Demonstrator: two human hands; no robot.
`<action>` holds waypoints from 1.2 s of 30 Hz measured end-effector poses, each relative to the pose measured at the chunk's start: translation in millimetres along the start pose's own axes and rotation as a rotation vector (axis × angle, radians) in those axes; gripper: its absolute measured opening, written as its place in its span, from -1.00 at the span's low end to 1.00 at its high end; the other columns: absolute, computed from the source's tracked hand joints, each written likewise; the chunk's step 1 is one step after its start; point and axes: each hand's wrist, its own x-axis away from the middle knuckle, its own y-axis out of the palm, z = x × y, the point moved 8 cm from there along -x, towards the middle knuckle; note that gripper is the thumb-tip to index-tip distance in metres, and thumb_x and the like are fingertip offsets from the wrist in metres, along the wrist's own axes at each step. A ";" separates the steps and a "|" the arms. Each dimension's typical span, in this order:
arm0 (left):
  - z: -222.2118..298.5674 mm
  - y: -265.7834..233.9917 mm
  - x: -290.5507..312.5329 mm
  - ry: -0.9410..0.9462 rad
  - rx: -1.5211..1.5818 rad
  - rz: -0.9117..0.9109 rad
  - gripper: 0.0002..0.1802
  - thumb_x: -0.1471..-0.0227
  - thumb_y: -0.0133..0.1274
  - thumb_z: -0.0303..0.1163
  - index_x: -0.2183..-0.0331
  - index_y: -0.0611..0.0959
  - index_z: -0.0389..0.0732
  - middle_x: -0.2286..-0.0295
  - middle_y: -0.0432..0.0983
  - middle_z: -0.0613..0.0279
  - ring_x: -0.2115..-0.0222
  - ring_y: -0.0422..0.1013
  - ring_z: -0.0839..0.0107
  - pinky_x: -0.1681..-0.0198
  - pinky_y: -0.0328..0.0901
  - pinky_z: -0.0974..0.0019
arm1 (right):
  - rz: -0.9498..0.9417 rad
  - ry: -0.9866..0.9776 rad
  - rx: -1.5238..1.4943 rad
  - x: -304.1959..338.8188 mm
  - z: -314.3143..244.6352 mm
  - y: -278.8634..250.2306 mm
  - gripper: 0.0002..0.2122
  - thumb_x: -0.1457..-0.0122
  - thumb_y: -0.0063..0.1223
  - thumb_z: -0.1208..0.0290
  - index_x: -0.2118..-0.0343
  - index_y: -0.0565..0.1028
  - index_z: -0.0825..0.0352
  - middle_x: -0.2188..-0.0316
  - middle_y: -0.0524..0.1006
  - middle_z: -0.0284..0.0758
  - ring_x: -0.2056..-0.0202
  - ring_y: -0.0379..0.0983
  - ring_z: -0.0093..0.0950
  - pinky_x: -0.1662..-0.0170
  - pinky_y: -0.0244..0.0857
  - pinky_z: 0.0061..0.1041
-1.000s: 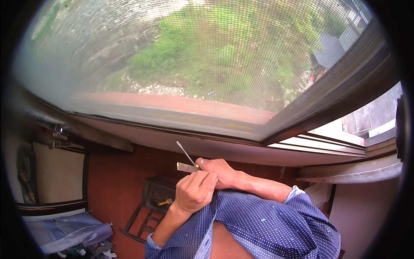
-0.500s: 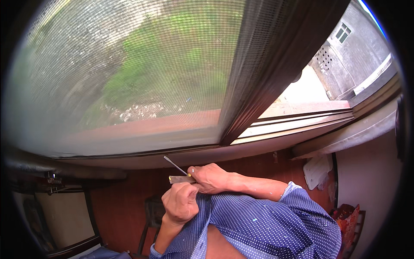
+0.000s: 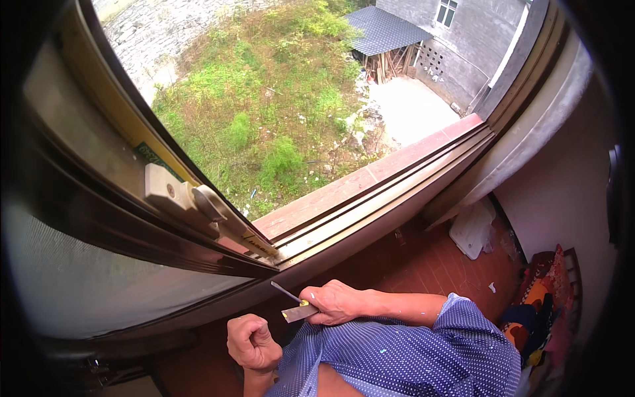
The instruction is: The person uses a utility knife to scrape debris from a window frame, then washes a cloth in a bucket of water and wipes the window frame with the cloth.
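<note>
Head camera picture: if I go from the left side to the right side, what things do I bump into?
Window latch → left hand, closed in a fist → thin metal tool → right hand holding that tool → white bag on the floor → colourful cloth pile by the wall.

A small green rectangular label point(image 3: 153, 157) sits on the yellowish window frame point(image 3: 99, 99), above the latch point(image 3: 185, 198).
</note>
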 end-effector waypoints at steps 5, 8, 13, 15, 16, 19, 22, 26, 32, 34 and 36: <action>-27.7 13.8 -3.2 0.082 0.156 -0.178 -0.87 -0.12 0.07 -0.44 0.40 0.45 -0.25 0.54 0.41 0.17 0.57 0.34 0.39 0.49 0.26 0.43 | 0.309 0.105 0.033 15.0 11.6 -12.6 -0.73 0.01 0.16 0.38 0.32 0.33 0.34 0.61 0.43 -0.16 0.56 0.43 -0.09 0.53 0.31 -0.24; -35.9 36.5 -24.0 0.242 0.185 -0.254 -0.90 -0.08 0.08 -0.51 0.41 0.46 -0.23 0.56 0.43 0.18 0.60 0.35 0.38 0.54 0.25 0.42 | 0.615 0.054 0.073 12.1 23.3 -50.0 -0.78 -0.01 0.20 0.40 0.38 0.38 0.36 0.59 0.45 -0.19 0.57 0.44 -0.16 0.52 0.33 -0.35; -4.8 99.0 -55.4 0.409 0.221 -0.368 -0.85 0.05 0.11 -0.64 0.41 0.48 -0.22 0.56 0.46 0.21 0.60 0.41 0.30 0.53 0.32 0.37 | 0.870 0.222 -0.036 57.5 57.0 -127.0 -0.79 -0.11 0.11 0.38 0.43 0.34 0.38 0.63 0.42 -0.21 0.61 0.43 -0.25 0.51 0.32 -0.37; -4.9 112.8 -60.2 0.395 0.209 -0.365 -0.87 0.02 0.09 -0.64 0.42 0.48 -0.23 0.56 0.45 0.21 0.59 0.39 0.32 0.52 0.30 0.38 | 0.941 0.222 -0.087 68.3 69.5 -137.2 -0.79 -0.13 0.10 0.38 0.44 0.33 0.38 0.66 0.40 -0.25 0.62 0.39 -0.35 0.48 0.31 -0.41; -4.4 119.6 -64.8 0.389 0.186 -0.356 -0.87 0.01 0.09 -0.64 0.42 0.48 -0.24 0.56 0.45 0.21 0.59 0.39 0.32 0.52 0.30 0.38 | 0.953 0.236 -0.134 71.0 73.1 -143.3 -0.81 -0.13 0.10 0.39 0.44 0.34 0.38 0.65 0.40 -0.26 0.61 0.37 -0.41 0.46 0.30 -0.43; -8.4 147.5 -86.4 0.309 0.064 -0.285 -0.86 0.05 0.11 -0.67 0.40 0.50 -0.27 0.54 0.46 0.14 0.61 0.39 0.26 0.55 0.30 0.35 | 0.899 0.236 -0.216 79.1 90.5 -158.1 -0.82 -0.14 0.08 0.40 0.41 0.36 0.38 0.64 0.38 -0.31 0.60 0.34 -0.49 0.46 0.28 -0.49; -43.7 162.5 -109.2 -0.081 -0.192 -0.188 -0.84 0.02 0.08 -0.66 0.30 0.53 -0.35 0.45 0.49 0.07 0.54 0.40 0.18 0.43 0.35 0.24 | 0.816 0.154 -0.278 79.5 96.1 -177.1 -0.84 -0.15 0.07 0.40 0.38 0.38 0.38 0.63 0.37 -0.35 0.59 0.32 -0.55 0.47 0.27 -0.53; -31.9 176.0 -115.5 -0.075 -0.348 0.010 -0.76 -0.05 0.05 -0.58 0.18 0.55 -0.34 0.28 0.53 0.08 0.31 0.45 0.22 0.24 0.33 0.27 | 0.697 0.103 -0.455 76.8 107.0 -202.2 -0.86 -0.17 0.06 0.42 0.33 0.40 0.39 0.61 0.39 -0.38 0.57 0.31 -0.63 0.45 0.27 -0.56; 18.1 203.8 -79.8 0.083 -0.163 -0.118 -0.80 0.05 0.17 -0.53 0.29 0.61 -0.33 0.34 0.56 0.00 0.34 0.49 0.10 0.22 0.38 0.20 | 0.496 0.117 -0.619 60.4 117.7 -212.6 -0.85 -0.18 0.07 0.42 0.33 0.39 0.39 0.61 0.41 -0.37 0.56 0.32 -0.62 0.44 0.26 -0.57; 27.5 212.6 -73.9 0.100 -0.099 -0.172 -0.74 -0.02 0.18 -0.38 0.29 0.60 -0.37 0.39 0.56 -0.01 0.36 0.50 0.16 0.26 0.38 0.25 | 0.458 0.107 -0.602 55.7 114.2 -218.8 -0.86 -0.19 0.06 0.42 0.32 0.40 0.38 0.60 0.42 -0.42 0.54 0.31 -0.65 0.44 0.24 -0.59; 32.1 223.5 -70.2 0.080 -0.069 -0.247 -0.67 0.01 0.21 -0.31 0.27 0.59 -0.37 0.42 0.56 0.02 0.41 0.50 0.16 0.29 0.38 0.25 | 0.434 0.092 -0.623 49.2 111.9 -221.0 -0.87 -0.20 0.05 0.43 0.32 0.41 0.38 0.58 0.42 -0.44 0.53 0.31 -0.66 0.44 0.23 -0.60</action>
